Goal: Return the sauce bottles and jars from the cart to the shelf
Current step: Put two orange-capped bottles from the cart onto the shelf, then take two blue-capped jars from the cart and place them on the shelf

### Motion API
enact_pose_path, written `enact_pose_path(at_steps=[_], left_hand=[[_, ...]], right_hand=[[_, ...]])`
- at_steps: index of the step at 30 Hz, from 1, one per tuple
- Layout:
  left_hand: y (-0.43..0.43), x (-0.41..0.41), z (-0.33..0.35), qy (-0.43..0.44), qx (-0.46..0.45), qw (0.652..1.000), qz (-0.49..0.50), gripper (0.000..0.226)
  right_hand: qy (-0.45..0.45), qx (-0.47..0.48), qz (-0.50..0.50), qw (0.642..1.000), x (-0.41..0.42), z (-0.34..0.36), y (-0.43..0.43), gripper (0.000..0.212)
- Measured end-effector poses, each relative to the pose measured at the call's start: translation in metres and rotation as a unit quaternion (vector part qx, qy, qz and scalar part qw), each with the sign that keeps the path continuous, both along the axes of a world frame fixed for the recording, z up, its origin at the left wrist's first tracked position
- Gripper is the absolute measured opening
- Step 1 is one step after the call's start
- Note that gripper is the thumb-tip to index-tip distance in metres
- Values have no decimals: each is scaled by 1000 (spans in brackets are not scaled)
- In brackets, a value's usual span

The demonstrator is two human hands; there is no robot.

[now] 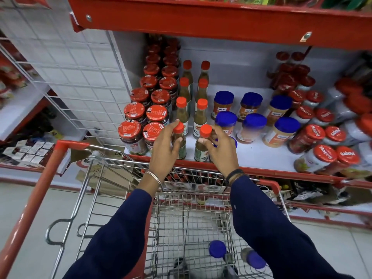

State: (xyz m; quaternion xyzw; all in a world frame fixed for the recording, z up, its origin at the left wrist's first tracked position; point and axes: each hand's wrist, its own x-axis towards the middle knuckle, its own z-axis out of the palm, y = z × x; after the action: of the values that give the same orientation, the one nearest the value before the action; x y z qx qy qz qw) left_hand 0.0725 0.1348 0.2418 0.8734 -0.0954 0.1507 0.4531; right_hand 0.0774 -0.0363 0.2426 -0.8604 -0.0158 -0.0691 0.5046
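Observation:
Two green sauce bottles with orange caps stand at the front edge of the white shelf. My left hand wraps the left bottle, fingers at its cap. My right hand grips the right bottle by its neck. Behind them run two rows of matching bottles. Down in the wire cart lie two blue-capped jars near the bottom edge of the view.
Red-lidded jars fill the shelf's left side. Blue-lidded jars stand right of the bottles, red-lidded Mapro jars further right. A red upper shelf overhangs. A white wire panel stands left, the cart's red handle beside it.

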Motion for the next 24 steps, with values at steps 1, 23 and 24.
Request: enact_pose_path(at_steps=[1, 23, 24], left_hand=[[0, -3, 1, -7, 7, 1000, 2, 47], [-119, -172, -211, 368, 171, 892, -200, 63], [-123, -176, -225, 400, 189, 875, -197, 70]], right_hand=[[6, -2, 6, 1000, -2, 2, -1, 43], [427, -301, 136, 842, -191, -206, -162, 71], [445, -322, 159, 821, -194, -217, -167, 75]])
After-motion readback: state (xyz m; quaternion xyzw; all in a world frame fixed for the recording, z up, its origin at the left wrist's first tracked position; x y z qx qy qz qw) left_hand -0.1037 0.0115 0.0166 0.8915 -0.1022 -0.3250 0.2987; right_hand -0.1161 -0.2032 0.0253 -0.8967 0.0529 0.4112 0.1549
